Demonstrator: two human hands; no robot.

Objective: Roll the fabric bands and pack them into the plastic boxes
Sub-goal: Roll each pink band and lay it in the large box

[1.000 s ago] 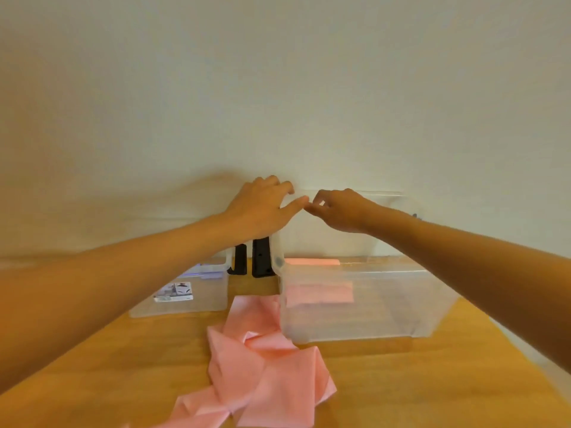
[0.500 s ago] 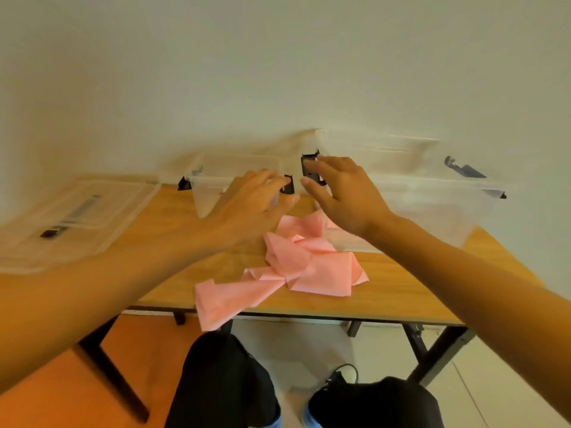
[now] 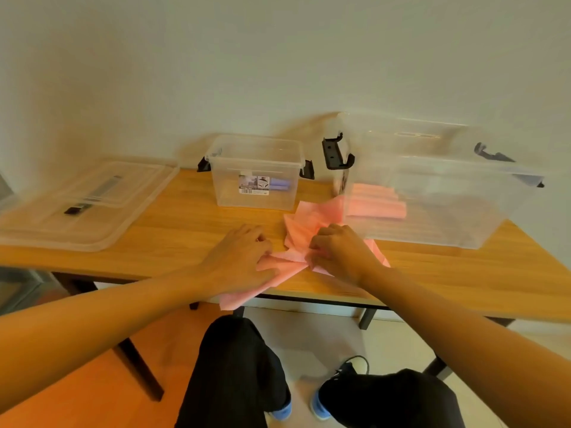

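Note:
A crumpled pink fabric band [image 3: 304, 225] lies on the wooden table [image 3: 185, 223], one end hanging over the front edge. My left hand [image 3: 238, 257] rests on its near part with fingers curled onto the cloth. My right hand [image 3: 338, 251] grips a fold of the band beside the large clear plastic box [image 3: 438, 211]. That box holds several rolled pink bands [image 3: 375, 205]. A small clear plastic box [image 3: 256, 171] with black latches stands behind my left hand, with purple items inside.
A clear lid [image 3: 83, 205] with a black handle lies at the table's left end. The wall stands right behind the boxes. My knees in dark trousers and blue shoes show below the table's front edge.
Both hands came back from the boxes at the wall and dropped onto the pink band. The camera tilted down, so the table's front edge and my legs show.

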